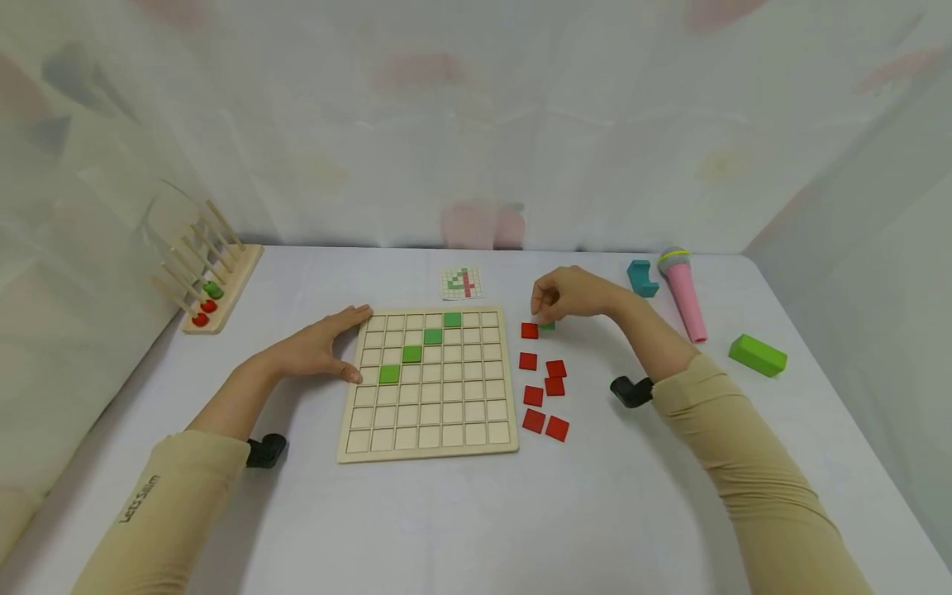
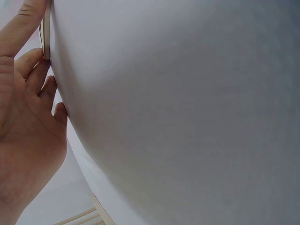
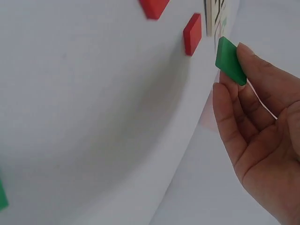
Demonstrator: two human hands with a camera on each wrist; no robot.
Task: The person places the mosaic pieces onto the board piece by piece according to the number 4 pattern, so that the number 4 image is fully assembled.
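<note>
My right hand [image 1: 574, 293] pinches a green square tile [image 3: 229, 61] between thumb and fingertips, just right of the topmost red tile [image 1: 530, 330]. At the wooden grid board [image 1: 427, 456], my left hand [image 1: 312, 345] lies with thumb and fingers spread, touching its left edge near the top corner. Several green tiles [image 1: 412, 354] sit in the board's squares along a diagonal rising to the right. Several red tiles lie loose on the table beside the board's right edge. In the left wrist view the fingertips meet the board's side [image 2: 46, 37].
A small pattern card [image 1: 462, 283] lies behind the board. On the left stands a wooden peg rack [image 1: 238, 285] with red and green beads. To the right are a teal curved block [image 1: 642, 278], a pink toy microphone [image 1: 686, 297] and a green block [image 1: 758, 355].
</note>
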